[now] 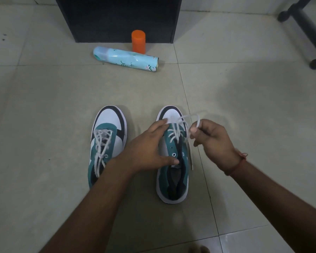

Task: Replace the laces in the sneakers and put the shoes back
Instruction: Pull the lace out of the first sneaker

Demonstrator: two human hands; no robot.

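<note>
Two teal, white and black sneakers stand side by side on the tiled floor, toes pointing away from me. The left sneaker (106,143) is fully laced with a white lace. The right sneaker (172,178) is laced only at its front eyelets. My left hand (146,143) rests across that shoe, fingers straight over the toe side and thumb pressing near the tongue. My right hand (211,137) pinches the white lace (175,132) and holds a loop of it up to the right of the shoe. One lace end hangs down along the shoe's right side.
A light blue spray can (126,58) lies on its side further ahead, with an orange cylindrical container (138,41) upright behind it. A dark cabinet (117,17) stands at the back. Black chair legs (305,28) reach in at the top right.
</note>
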